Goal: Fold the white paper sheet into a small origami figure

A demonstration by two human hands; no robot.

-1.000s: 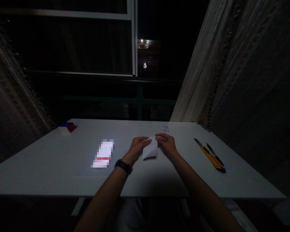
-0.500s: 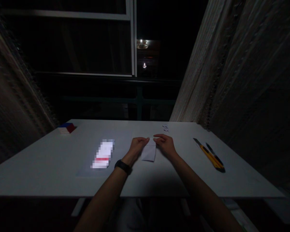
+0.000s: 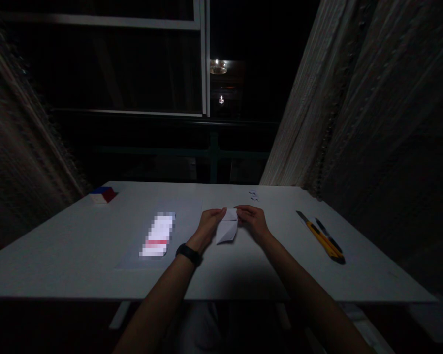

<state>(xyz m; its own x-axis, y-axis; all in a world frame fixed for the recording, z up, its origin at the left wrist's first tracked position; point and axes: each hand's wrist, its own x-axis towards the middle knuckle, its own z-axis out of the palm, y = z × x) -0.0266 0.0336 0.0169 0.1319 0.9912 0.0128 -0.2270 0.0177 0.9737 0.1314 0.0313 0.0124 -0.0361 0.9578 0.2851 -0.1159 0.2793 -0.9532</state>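
Note:
A small piece of folded white paper (image 3: 227, 230) is held between both hands above the white table (image 3: 77, 246). My left hand (image 3: 209, 221) pinches its upper left edge, thumb on top. At the upper right edge, my right hand (image 3: 253, 220) grips it with thumb and fingers. A crease runs across the paper near the top, and a slanting fold line crosses its lower part. The fingers behind the paper are hidden. A dark band (image 3: 189, 254) circles my left wrist.
To the left, a lit phone (image 3: 158, 235) with a blurred screen lies on a pale sheet (image 3: 133, 263). A red, white and blue cube (image 3: 102, 194) sits far left. On the right lie a yellow box cutter (image 3: 323, 241) and a pen (image 3: 328, 235). Small dark-marked pieces (image 3: 253, 195) are beyond my hands.
The lower part of the paper has changed shape, its bottom edge now slanting with a diagonal line across it. Both hands keep nearly the same place and grip.

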